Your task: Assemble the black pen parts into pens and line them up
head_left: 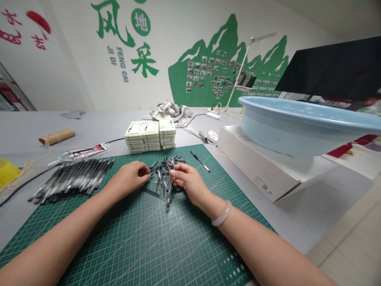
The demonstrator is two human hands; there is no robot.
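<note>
Wall [80, 59] had big green 风 [111, 20] and 采 [145, 60], 地 [141, 22] in a green circle [141, 12], FENG CAI [122, 64] and JI DI [111, 55] alongside, and the packet [86, 151] looked like it said B-7000

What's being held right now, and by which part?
The right hand pinches a slim, dark plastic pen near its far end; the left hand's hold cannot be told.

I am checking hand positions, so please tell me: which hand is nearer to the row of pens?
Left. The left hand is just right of the row of pens; the right hand is farther right, holding a pen.
</note>
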